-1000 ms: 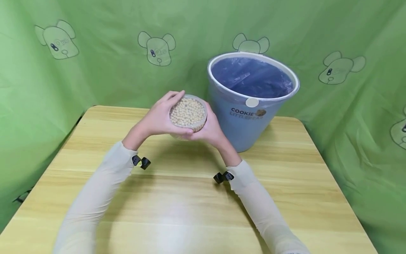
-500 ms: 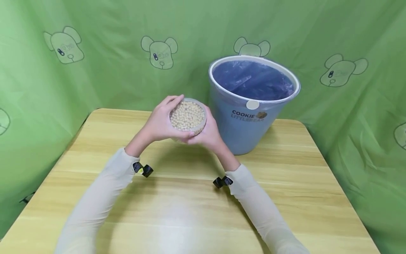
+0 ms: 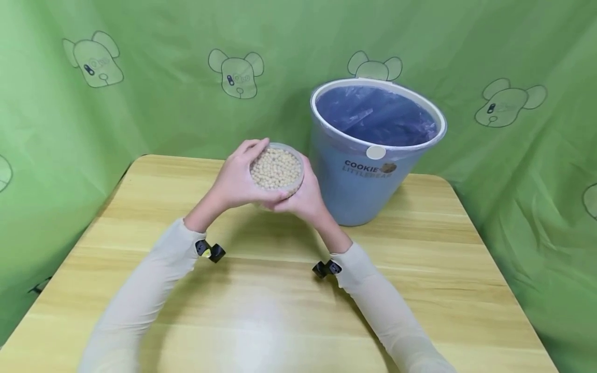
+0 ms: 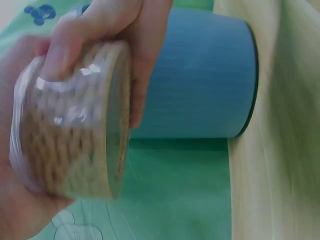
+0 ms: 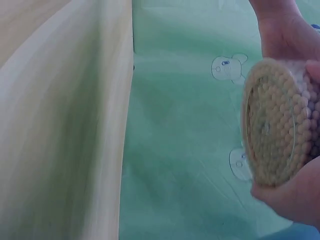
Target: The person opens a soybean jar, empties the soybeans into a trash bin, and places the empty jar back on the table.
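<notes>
A clear round plastic jar point(image 3: 276, 168) full of small round beige balls is held up above the table, beside the bin's left side. My left hand point(image 3: 240, 178) grips it from the left, thumb along its near side. From the right, my right hand point(image 3: 308, 194) wraps round the same jar, its fingers largely hidden under it. In the left wrist view the jar point(image 4: 70, 125) lies between both hands, its wall blurred. The right wrist view shows the flat base of the jar point(image 5: 270, 125), with balls pressed against the clear plastic.
A light blue bin point(image 3: 356, 191) with a white rim and a clear bag liner stands at the back right, close to my right hand. Under the arms is a wood-grain table point(image 3: 261, 305). Green cloth point(image 3: 280, 36) with printed animal heads hangs behind.
Both hands keep the same grip on the jar. The jar has shifted slightly toward me, while the head view itself moved a little.
</notes>
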Demonstrator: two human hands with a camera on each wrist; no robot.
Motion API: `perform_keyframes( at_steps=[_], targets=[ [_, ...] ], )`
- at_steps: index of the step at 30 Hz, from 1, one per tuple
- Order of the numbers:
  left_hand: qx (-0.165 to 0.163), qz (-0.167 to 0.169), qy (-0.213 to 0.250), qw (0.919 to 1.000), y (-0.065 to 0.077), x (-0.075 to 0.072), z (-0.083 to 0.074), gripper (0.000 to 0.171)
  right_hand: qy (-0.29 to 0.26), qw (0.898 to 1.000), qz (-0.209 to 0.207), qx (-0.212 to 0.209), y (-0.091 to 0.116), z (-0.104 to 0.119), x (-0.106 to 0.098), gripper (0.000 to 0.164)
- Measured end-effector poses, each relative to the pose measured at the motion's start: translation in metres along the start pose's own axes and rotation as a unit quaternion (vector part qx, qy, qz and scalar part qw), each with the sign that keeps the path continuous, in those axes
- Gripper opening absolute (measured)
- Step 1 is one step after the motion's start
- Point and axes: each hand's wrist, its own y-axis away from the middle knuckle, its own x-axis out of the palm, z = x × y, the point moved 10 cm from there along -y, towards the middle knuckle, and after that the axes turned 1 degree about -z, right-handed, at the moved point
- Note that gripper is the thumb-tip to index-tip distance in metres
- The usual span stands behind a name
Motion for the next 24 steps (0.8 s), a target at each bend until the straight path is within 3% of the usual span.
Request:
perform_keyframes(
  at_steps=[6, 10, 17, 20, 24],
  targets=[
    [-0.055, -0.060, -0.033, 0.9961, 0.000, 0.005, -0.002, 0.129, 0.041, 0.997, -0.064, 0.005, 0.002, -0.004, -0.006, 0.121],
    [-0.059, -0.062, -0.045, 0.9953, 0.000, 0.007, -0.006, 0.134, 0.029, 0.997, -0.073, -0.006, 0.002, -0.006, -0.007, 0.121],
    [-0.020, 0.007, -0.019, 0.9996, -0.003, -0.007, -0.010, 0.131, -0.002, 0.999, -0.038, -0.036, -0.004, -0.002, -0.010, 0.119],
    [0.024, 0.059, -0.003, 0.9980, -0.009, -0.013, -0.015, 0.125, -0.010, 0.999, -0.011, -0.031, -0.004, 0.006, -0.011, 0.120],
    [0.091, 0.116, 0.012, 0.9890, -0.015, -0.015, -0.024, 0.119, -0.031, 0.998, 0.027, -0.041, -0.004, 0.012, -0.007, 0.121]
  ],
)
